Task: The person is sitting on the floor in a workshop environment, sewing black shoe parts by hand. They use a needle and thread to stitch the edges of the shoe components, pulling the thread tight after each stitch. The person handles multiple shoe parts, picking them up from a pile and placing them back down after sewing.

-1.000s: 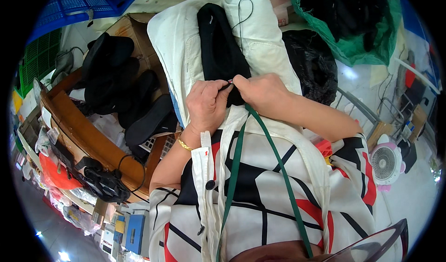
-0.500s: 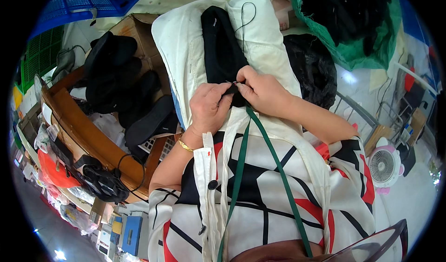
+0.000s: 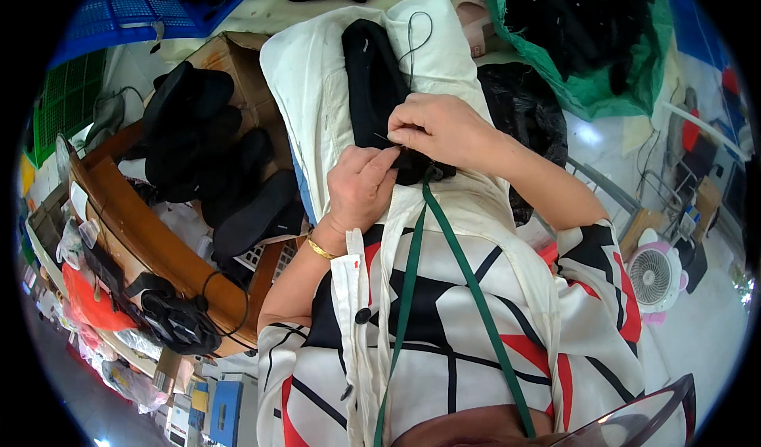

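A long black cloth shoe (image 3: 369, 63) lies over the white cloth (image 3: 305, 66) on my lap, its opening toward me. My left hand (image 3: 361, 184) pinches the shoe's near edge between thumb and fingers. Just above and to the right of it, my right hand (image 3: 444, 126) is closed in a pinch on a thin needle (image 3: 381, 136), which points up and left over the shoe. The shoe's near end is partly hidden behind my hands. A dark thread (image 3: 432, 31) lies in a loop on the white cloth, right of the shoe.
To the left, a brown wooden drawer (image 3: 151, 241) and a cardboard box (image 3: 250, 74) stand by a pile of black shoes (image 3: 190, 98). A green sack (image 3: 571, 102) of black items is at the far right, beside a black plastic bag (image 3: 527, 118). A small fan (image 3: 654, 276) stands right.
My right hand has moved up and slightly left, away from my left fingers, and the needle now shows. My left hand keeps its pinch on the shoe's edge.
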A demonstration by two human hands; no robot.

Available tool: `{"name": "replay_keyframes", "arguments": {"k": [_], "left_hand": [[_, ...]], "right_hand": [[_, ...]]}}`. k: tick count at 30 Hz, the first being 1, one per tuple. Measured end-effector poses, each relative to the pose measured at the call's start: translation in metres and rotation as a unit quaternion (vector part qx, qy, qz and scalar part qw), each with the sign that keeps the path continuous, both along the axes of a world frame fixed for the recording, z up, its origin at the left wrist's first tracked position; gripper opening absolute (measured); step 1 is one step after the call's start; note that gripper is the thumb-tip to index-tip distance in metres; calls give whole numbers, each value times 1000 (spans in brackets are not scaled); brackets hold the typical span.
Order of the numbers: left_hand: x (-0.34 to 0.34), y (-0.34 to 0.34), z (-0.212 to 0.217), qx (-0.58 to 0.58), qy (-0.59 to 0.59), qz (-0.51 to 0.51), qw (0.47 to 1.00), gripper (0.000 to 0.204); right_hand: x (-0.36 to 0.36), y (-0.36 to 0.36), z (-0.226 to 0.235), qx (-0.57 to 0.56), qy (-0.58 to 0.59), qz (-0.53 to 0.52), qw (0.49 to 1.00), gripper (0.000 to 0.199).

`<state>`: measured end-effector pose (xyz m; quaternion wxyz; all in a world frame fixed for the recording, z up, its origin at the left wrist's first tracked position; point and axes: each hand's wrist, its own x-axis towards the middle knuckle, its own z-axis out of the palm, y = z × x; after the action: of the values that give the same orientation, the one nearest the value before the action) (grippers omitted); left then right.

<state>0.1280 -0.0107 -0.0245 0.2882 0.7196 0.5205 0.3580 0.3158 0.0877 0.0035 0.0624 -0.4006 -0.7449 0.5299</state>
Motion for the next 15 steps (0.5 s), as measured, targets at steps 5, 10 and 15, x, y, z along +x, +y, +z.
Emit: {"name": "replay_keyframes", "arguments": {"k": [5, 10, 15], "left_hand": [[-3, 1, 2, 31, 25, -27, 999, 37], [-3, 1, -8, 23, 5, -41, 999, 37], [1, 2, -4, -40, -41, -20, 998, 34]], "right_hand": [[-9, 10, -7, -10, -39, 78, 996, 16], [-25, 1, -2, 197, -14, 68, 978, 12], [-44, 30, 2, 180, 145, -92, 968, 21]]}}
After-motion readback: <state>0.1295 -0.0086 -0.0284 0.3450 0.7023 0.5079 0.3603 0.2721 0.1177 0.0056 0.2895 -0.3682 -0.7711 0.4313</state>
